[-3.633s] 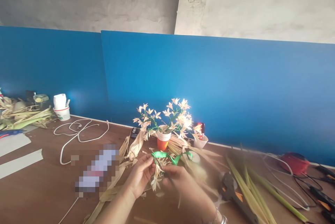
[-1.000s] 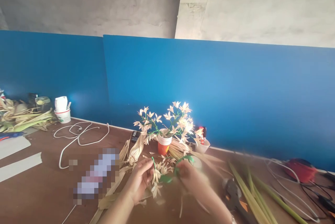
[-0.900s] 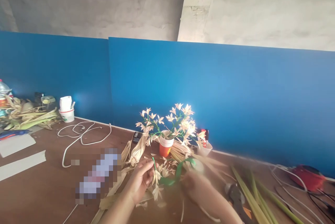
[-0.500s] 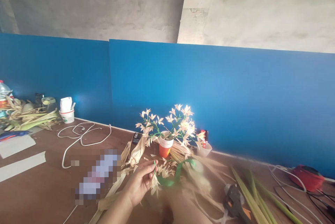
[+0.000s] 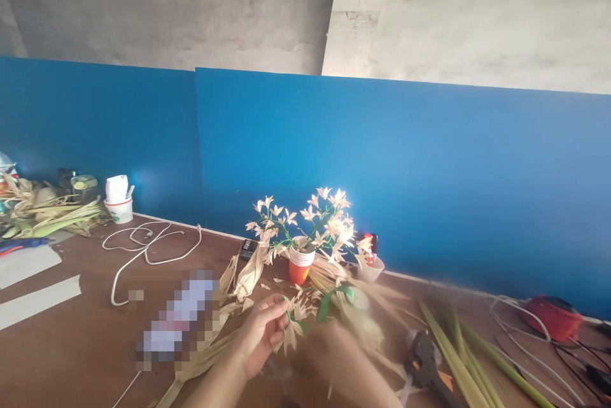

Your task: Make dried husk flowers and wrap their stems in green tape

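Observation:
My left hand [image 5: 267, 328] pinches the short green-wrapped stem of a cream corn-husk flower [image 5: 290, 337], whose petals hang downward. My right hand [image 5: 324, 357] is low and close beside it on the right, smeared by motion, so its fingers cannot be made out. A strip of green tape [image 5: 335, 296] curves up behind the right hand; its lower part is hidden. Loose husk petals lie just past the left fingertips. Behind them, a stack of paper cups [image 5: 300, 266] holds green-stemmed branches of similar cream flowers [image 5: 334, 226].
A glue gun [image 5: 426, 363] lies at the right beside green husk leaves [image 5: 470, 357]. Farther right are a red device [image 5: 554, 317] and cables. White cable [image 5: 155, 246], paper strips [image 5: 41, 302] and a white tub [image 5: 119, 207] are on the left. A blue partition [image 5: 382, 166] stands behind.
My right hand has come up into view beside the left hand, covering part of the green tape. The left hand still grips the flower, its stem now tilted.

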A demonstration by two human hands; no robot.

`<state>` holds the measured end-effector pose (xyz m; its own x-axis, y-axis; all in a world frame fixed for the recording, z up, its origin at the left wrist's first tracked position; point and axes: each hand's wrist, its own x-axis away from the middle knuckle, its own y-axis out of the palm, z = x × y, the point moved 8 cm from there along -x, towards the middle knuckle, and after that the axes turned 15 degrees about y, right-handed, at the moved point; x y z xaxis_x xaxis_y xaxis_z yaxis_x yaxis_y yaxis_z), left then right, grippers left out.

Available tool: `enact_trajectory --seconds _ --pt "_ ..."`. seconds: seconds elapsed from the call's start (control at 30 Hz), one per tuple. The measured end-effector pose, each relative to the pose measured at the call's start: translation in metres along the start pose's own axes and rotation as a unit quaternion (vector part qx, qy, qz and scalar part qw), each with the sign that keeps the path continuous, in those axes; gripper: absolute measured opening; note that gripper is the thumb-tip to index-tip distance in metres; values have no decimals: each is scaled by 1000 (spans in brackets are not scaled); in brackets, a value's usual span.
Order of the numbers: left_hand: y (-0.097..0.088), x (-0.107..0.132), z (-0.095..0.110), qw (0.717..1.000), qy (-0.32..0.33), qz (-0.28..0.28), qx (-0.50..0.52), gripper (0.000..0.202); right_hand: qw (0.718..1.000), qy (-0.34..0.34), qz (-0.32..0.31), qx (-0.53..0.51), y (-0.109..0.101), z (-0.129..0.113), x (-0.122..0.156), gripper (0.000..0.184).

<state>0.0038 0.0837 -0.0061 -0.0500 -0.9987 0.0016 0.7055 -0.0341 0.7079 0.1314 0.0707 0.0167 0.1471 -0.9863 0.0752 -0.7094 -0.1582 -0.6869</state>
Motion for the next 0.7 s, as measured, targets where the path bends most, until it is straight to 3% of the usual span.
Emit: enact_trajectory --seconds 0.13,0.3,0.4,0.47,0.53,0.6,0.7 --pt "6 8 -7 999 -28 -7 -20 29 987 30 95 -124 -23 1 -10 21" --pt "15 15 -13 998 -38 -21 -40 30 978 -18 56 -202 -12 -12 -7 14" --pt "10 10 3 986 39 -11 -159 22 977 -8 72 -201 -18 -10 -6 12" --pt "9 7 32 942 180 -4 -282 17 981 7 100 -164 -27 -6 -6 12" --pt "16 13 58 869 327 -14 -370 10 987 14 134 -91 -35 -5 -5 14" --pt "29 20 64 805 388 -76 -443 5 987 10 159 -13 -38 -7 -4 16" --pt "47 28 52 700 410 -185 -555 23 984 -2 163 65 -35 -12 -1 18"
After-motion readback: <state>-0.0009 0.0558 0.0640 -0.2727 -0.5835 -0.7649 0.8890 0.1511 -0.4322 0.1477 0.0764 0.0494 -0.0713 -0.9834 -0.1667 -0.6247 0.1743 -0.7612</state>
